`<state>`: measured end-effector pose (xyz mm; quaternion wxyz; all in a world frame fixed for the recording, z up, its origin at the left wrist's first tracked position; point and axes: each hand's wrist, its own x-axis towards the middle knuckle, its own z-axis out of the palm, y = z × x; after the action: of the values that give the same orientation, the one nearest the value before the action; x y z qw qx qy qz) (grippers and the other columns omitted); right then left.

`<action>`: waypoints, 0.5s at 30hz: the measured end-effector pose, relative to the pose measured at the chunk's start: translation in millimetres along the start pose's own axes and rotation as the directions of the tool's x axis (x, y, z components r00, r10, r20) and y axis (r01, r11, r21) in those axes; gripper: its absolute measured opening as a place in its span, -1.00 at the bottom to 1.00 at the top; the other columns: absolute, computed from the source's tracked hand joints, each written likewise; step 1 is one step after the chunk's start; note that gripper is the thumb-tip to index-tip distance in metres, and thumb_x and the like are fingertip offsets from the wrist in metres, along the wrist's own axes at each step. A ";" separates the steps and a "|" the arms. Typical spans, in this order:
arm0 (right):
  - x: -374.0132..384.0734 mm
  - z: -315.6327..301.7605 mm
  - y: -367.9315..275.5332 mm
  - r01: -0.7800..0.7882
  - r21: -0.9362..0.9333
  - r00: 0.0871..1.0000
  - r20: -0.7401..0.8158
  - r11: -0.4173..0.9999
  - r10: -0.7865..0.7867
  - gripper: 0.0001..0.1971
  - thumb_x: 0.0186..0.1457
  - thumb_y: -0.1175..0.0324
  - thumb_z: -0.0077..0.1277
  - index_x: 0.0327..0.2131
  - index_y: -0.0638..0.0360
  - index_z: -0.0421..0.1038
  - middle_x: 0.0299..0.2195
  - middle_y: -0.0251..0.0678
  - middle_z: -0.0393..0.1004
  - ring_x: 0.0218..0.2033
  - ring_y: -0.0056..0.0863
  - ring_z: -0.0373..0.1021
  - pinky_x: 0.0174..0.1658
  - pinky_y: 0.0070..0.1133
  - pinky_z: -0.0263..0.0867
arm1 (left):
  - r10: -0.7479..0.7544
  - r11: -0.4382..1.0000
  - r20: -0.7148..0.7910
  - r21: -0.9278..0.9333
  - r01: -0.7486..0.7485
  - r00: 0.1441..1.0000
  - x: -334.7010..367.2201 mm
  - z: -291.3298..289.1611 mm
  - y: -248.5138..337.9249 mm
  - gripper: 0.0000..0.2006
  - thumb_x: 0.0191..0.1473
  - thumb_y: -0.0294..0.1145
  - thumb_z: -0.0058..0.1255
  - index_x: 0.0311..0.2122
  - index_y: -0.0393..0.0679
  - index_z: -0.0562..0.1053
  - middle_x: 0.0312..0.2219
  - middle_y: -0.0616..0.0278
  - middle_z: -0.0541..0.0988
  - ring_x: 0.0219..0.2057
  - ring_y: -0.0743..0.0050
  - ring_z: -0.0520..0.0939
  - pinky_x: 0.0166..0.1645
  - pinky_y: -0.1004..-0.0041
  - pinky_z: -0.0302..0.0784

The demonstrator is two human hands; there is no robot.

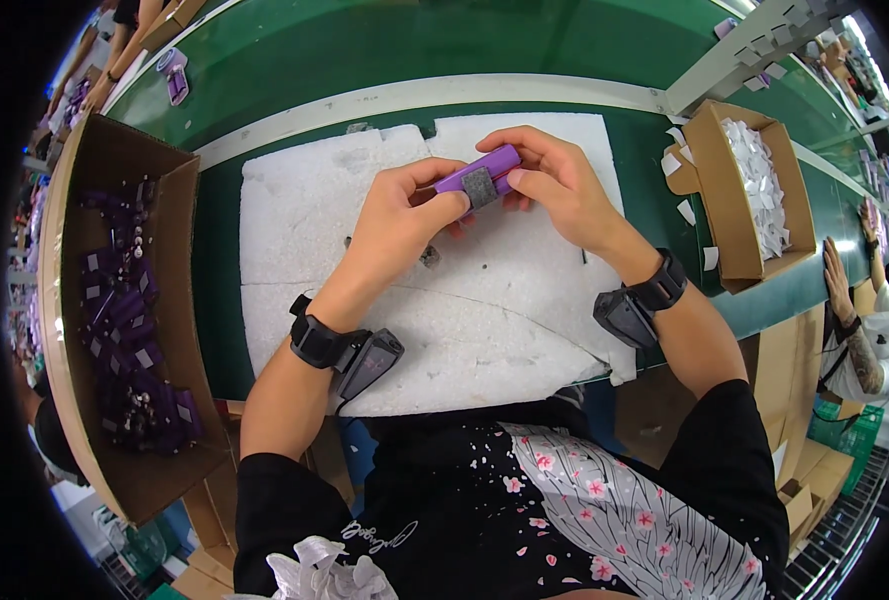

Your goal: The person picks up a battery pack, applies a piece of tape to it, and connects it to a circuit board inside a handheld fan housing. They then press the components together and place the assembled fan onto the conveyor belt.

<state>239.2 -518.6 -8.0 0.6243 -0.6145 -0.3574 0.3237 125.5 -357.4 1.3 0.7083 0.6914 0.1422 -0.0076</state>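
Between my two hands, above the white foam sheet (444, 330), is a purple battery pack (502, 158) with a dark grey foam pad (479, 187) on its upper face. It looks tilted, its right end farther from me. My left hand (404, 205) grips the left end, thumb on top by the grey pad. My right hand (554, 180) pinches the right end, thumb near the pad and fingers along the far side. A bit of red shows beside the right thumb. The undersides of the pack and some fingertips are hidden.
On the left a deep cardboard box (179, 270) holds many purple battery packs (129, 320). At the right, a smaller cardboard box (719, 220) is filled with white slips (759, 190). Loose slips lie beside it on the green table (654, 180). Other people work at both sides.
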 end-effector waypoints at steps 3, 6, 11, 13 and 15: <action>-0.3 0.0 0.5 0.000 0.002 1.000 0.002 1.000 0.000 -0.64 -0.05 0.46 -0.24 -0.11 0.23 0.30 -0.35 -0.37 0.39 -0.45 -0.70 0.27 -0.38 -0.75 0.23 | 0.005 1.000 -0.001 -0.007 -0.005 1.000 0.0 0.6 0.1 -0.72 -0.08 -0.45 -0.05 -0.20 -0.31 0.44 -0.50 0.23 0.53 -0.50 0.61 0.50 -0.38 0.61 0.40; -0.1 0.3 1.0 -0.006 0.010 1.000 0.009 1.000 0.006 -0.64 -0.05 0.46 -0.24 -0.11 0.23 0.30 -0.35 -0.37 0.39 -0.45 -0.70 0.27 -0.38 -0.75 0.23 | 0.004 1.000 -0.002 -0.008 -0.004 1.000 -0.4 0.1 -0.2 -0.72 -0.08 -0.45 -0.05 -0.20 -0.31 0.44 -0.50 0.23 0.53 -0.50 0.61 0.50 -0.39 0.61 0.40; 0.9 -0.3 0.5 -0.001 0.005 1.000 0.004 1.000 0.001 -0.65 -0.04 0.44 -0.23 -0.12 0.22 0.31 -0.36 -0.38 0.39 -0.45 -0.71 0.27 -0.38 -0.75 0.23 | -0.004 1.000 -0.003 0.009 0.004 1.000 0.0 -0.2 1.3 -0.72 -0.08 -0.44 -0.06 -0.21 -0.31 0.44 -0.50 0.23 0.53 -0.51 0.61 0.50 -0.39 0.61 0.40; 1.0 -0.2 -0.3 -0.005 -0.004 1.000 0.008 1.000 0.005 -0.65 -0.04 0.44 -0.23 -0.12 0.21 0.31 -0.37 -0.38 0.40 -0.45 -0.71 0.27 -0.39 -0.75 0.23 | -0.006 1.000 -0.003 0.014 0.006 1.000 -0.2 -0.2 1.3 -0.72 -0.08 -0.44 -0.06 -0.20 -0.31 0.44 -0.50 0.23 0.53 -0.51 0.61 0.50 -0.39 0.61 0.40; 0.6 0.1 0.1 -0.009 0.001 1.000 0.005 1.000 0.009 -0.65 -0.04 0.44 -0.23 -0.12 0.21 0.31 -0.37 -0.38 0.39 -0.45 -0.71 0.27 -0.39 -0.75 0.22 | -0.008 1.000 -0.005 0.006 0.008 1.000 -0.1 0.2 0.1 -0.71 -0.08 -0.44 -0.06 -0.21 -0.31 0.44 -0.51 0.23 0.53 -0.51 0.61 0.50 -0.39 0.61 0.39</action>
<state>239.5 -518.0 -8.0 0.6222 -0.6149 -0.3562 0.3284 125.4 -357.6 1.4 0.7057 0.6932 0.1465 -0.0093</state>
